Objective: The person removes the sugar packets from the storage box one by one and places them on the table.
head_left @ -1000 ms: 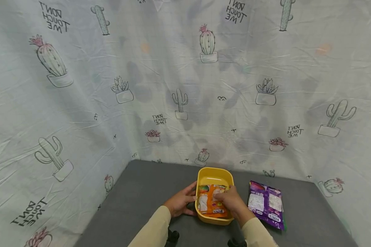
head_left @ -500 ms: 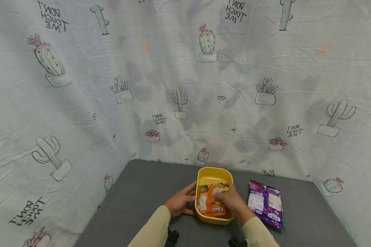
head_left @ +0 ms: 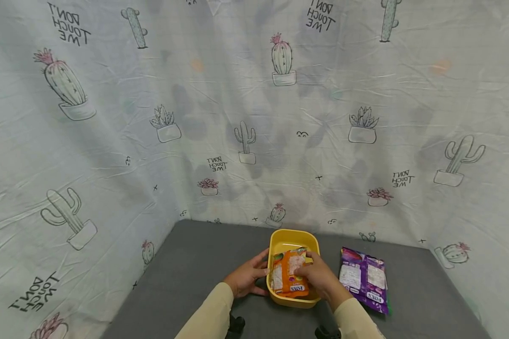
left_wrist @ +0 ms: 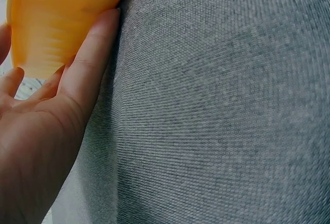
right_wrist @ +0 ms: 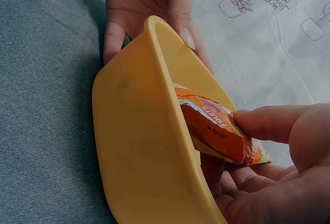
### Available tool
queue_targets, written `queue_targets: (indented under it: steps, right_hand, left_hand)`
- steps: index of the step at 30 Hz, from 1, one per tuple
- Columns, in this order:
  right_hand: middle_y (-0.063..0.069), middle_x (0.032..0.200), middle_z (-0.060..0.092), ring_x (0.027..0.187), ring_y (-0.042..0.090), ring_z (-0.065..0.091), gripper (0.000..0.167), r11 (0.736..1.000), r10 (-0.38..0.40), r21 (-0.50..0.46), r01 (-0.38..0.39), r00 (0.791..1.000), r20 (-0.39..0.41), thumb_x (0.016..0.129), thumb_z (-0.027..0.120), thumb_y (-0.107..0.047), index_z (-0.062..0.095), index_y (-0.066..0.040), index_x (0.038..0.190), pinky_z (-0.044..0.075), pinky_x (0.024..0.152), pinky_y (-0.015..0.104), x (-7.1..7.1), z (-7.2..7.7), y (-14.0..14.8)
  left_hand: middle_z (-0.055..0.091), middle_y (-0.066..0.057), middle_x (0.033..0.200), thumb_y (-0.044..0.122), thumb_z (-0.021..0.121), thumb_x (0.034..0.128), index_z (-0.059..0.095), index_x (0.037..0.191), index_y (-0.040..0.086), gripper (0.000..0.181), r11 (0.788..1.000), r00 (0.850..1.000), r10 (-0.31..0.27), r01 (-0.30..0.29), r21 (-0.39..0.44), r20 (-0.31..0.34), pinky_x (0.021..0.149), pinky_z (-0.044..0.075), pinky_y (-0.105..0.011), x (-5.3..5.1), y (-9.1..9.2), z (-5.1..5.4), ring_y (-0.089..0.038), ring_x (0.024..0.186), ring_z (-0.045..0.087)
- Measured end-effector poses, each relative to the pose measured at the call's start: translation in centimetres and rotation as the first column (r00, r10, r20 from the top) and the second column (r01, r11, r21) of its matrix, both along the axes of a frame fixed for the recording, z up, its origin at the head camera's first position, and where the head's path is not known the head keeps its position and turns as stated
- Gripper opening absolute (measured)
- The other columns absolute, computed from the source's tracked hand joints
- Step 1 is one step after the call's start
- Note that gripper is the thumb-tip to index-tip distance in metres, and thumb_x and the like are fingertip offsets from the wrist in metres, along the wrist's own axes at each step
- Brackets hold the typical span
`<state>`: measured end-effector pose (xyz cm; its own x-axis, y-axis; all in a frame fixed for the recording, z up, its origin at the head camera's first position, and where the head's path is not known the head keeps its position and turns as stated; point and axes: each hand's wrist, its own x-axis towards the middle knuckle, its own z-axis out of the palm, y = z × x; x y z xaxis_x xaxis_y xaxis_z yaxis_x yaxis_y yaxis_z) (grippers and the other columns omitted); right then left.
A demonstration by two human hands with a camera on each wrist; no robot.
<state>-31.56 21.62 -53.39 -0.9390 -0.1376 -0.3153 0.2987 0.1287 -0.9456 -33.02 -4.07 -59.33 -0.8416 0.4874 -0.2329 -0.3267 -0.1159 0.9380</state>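
A yellow plastic tub (head_left: 294, 238) stands on the grey tabletop, with an orange candy bag (head_left: 285, 275) printed "FRUITS" inside it. My left hand (head_left: 248, 275) holds the tub's left side, fingers spread against the outer wall and thumb at the rim. In the left wrist view those fingers (left_wrist: 85, 69) lie along the tub wall. My right hand (head_left: 320, 278) reaches over the right rim and pinches the orange bag between thumb and fingers. The right wrist view shows the bag (right_wrist: 219, 131) tilted, its upper end raised past the rim. Its lower part is hidden behind the tub wall.
Purple candy bags (head_left: 365, 280), apparently stacked with a green edge showing beneath, lie on the tabletop (head_left: 203, 254) right of the tub. A white cactus-print curtain (head_left: 254, 117) hangs behind and at the sides.
The orange bag has shifted slightly left and turned in the tub, its far end lifting a little in my right hand. The left hand and tub stay nearly still.
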Motion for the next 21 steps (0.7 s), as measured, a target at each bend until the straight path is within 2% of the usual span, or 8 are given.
queue_targets:
  steps: [5,11,21]
  right_hand:
    - [0.033,0.133,0.055,0.101,0.037,0.07,0.076,1.0,0.0,0.014,0.0,1.0,-0.029,0.101,0.071,0.003,0.027,0.004,0.163,0.064,0.079,0.052,-0.02,-0.22,0.11]
    - [0.032,0.132,0.056,0.101,0.037,0.069,0.073,1.0,0.001,0.029,0.001,0.999,-0.052,0.1,0.069,0.007,0.031,0.003,0.162,0.064,0.079,0.053,-0.11,-0.39,0.21]
    - [0.023,0.112,0.055,0.093,0.035,0.065,0.055,1.0,-0.005,0.028,0.007,0.996,-0.092,0.098,0.068,0.01,0.043,0.003,0.146,0.064,0.073,0.047,0.04,-0.74,0.23]
  left_hand:
    - [0.034,-0.02,0.172,0.015,0.064,0.1119,0.025,0.176,0.028,0.077,1.0,1.0,0.01,-0.01,-0.002,0.0,0.089,0.057,-0.07,-0.02,0.09,0.02,-0.046,0.15,0.038]
    - [0.034,-0.02,0.172,0.016,0.064,0.112,0.025,0.176,0.027,0.076,1.0,1.0,0.007,-0.007,0.0,-0.003,0.089,0.057,-0.07,-0.1,0.12,0.04,-0.046,0.15,0.039]
    - [0.035,-0.02,0.172,0.015,0.065,0.1115,0.025,0.176,0.026,0.077,1.0,1.0,0.011,-0.011,-0.009,-0.007,0.086,0.058,-0.068,0.04,0.01,-0.11,-0.045,0.148,0.042]
